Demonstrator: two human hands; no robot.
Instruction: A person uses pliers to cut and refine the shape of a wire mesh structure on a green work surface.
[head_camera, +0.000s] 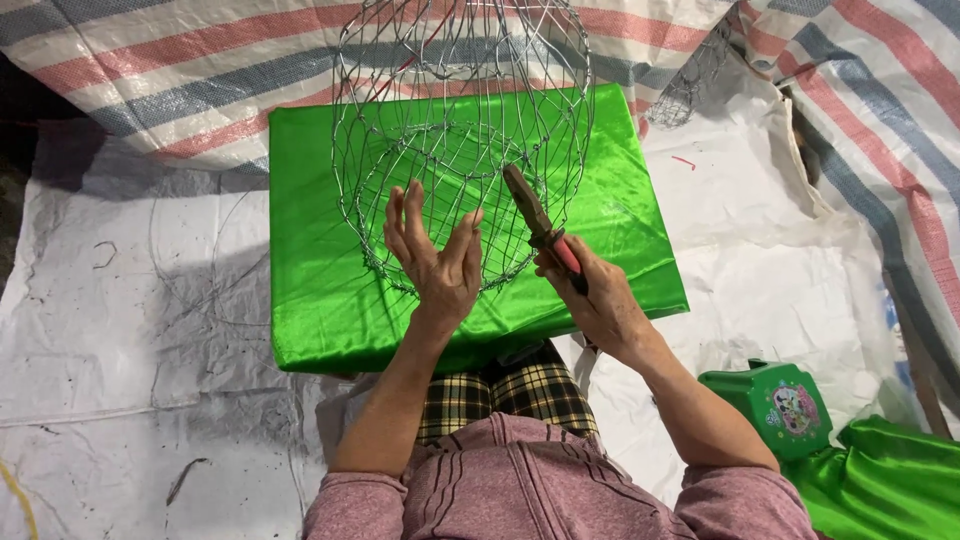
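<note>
The wire basket (462, 140) stands on the green cloth (330, 290). The left hand (432, 255) is open, fingers spread against its lower rim, gripping nothing; the right hand (592, 295) is closed on pliers (535, 222) — nose at the rim wire. This looks like wire-twisting work — next, the pliers likely need to bite a strand while the left hand steadies the frame.

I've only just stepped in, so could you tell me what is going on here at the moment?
A person seated on the ground is working on a wire basket frame that stands on a board covered in green cloth. The left hand is open, fingers spread against the frame's lower rim. The right hand grips pliers with red handles, their tip at the wire mesh. A green plastic stool sits to the person's right, on white sheeting that covers the ground.
</note>
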